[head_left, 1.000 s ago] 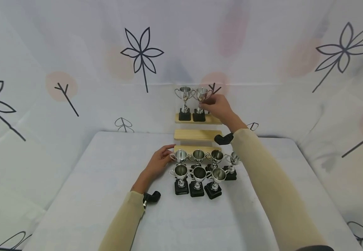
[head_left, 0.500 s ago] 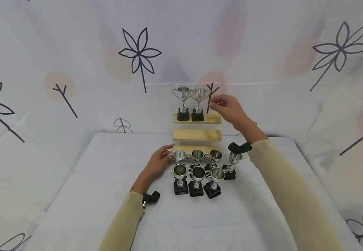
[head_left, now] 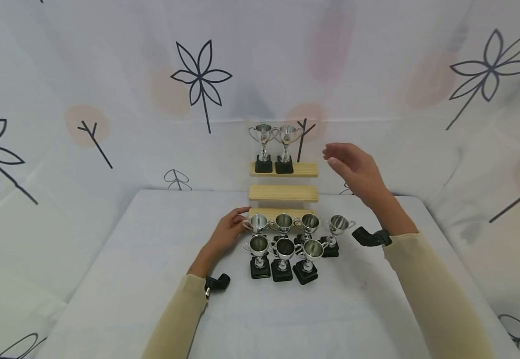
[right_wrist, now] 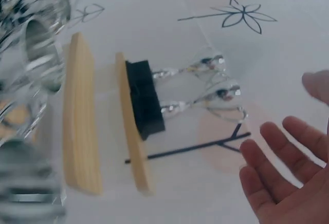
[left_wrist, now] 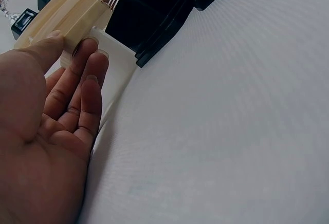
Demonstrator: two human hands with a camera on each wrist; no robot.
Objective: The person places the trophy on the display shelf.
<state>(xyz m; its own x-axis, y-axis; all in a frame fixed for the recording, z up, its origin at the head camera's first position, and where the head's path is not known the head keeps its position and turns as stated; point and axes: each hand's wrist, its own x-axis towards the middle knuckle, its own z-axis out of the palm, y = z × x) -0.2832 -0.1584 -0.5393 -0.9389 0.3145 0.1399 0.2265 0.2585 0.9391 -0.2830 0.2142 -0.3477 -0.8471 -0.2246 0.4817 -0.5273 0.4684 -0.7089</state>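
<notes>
Two silver trophy cups [head_left: 286, 142] with black bases stand side by side on the top board of a tiered wooden shelf [head_left: 305, 170]. My right hand [head_left: 354, 167] is in the air to their right, fingers loosely extended and holding nothing; the right wrist view shows its palm and spread fingers. My left hand [head_left: 228, 230] pinches the left end of the lowest board [left_wrist: 85, 21], with the thumb on top and fingertips beneath. Just in front of that board, several more trophy cups [head_left: 282, 252] stand in two rows on the table, the back row overlapping the board in the head view.
The middle board [head_left: 283, 193] of the shelf is bare. A white cloth [head_left: 165, 299] covers the table. Behind it hangs a pale backdrop [head_left: 130, 75] with line-drawn flowers. One trophy cup [head_left: 337, 227] stands at the right end of the back row.
My right hand has let go of the right trophy cup on the top board and drawn away to the right, its fingers opening. The left hand stays at the lowest board.
</notes>
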